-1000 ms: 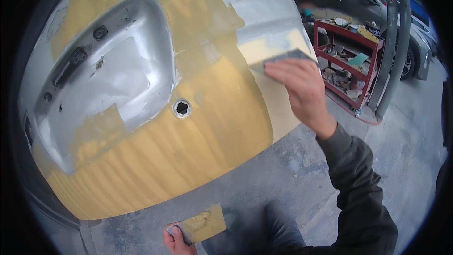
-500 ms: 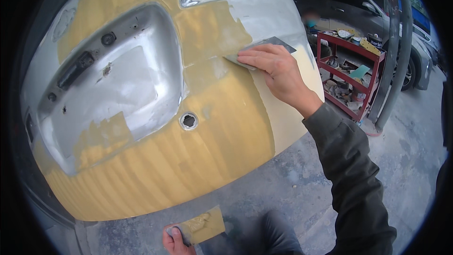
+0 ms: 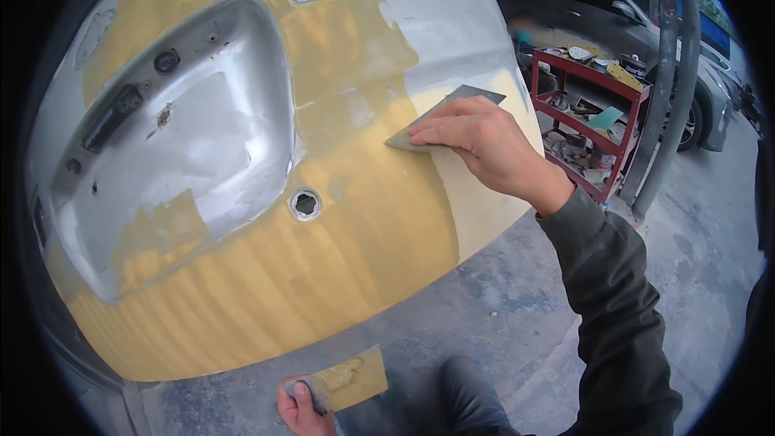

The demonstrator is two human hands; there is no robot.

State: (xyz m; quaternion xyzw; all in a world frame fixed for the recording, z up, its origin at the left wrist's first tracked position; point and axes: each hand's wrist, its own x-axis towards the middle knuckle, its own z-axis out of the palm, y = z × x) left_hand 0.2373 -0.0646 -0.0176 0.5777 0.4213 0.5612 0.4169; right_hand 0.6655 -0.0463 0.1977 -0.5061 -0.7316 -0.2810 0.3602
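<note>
Spreader (image 3: 476,94) in right hand (image 3: 496,148) over panel (image 3: 347,250) — floor (image 3: 517,311) past edge.

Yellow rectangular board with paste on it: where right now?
Head view, bottom, slightly left of centre: the yellow rectangular board is in the left hand, below the large yellow and silver car panel.

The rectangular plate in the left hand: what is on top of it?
Smeared yellow paste lies on the plate. The left hand covers part of its left end; what lies under the thumb cannot be seen.
</note>
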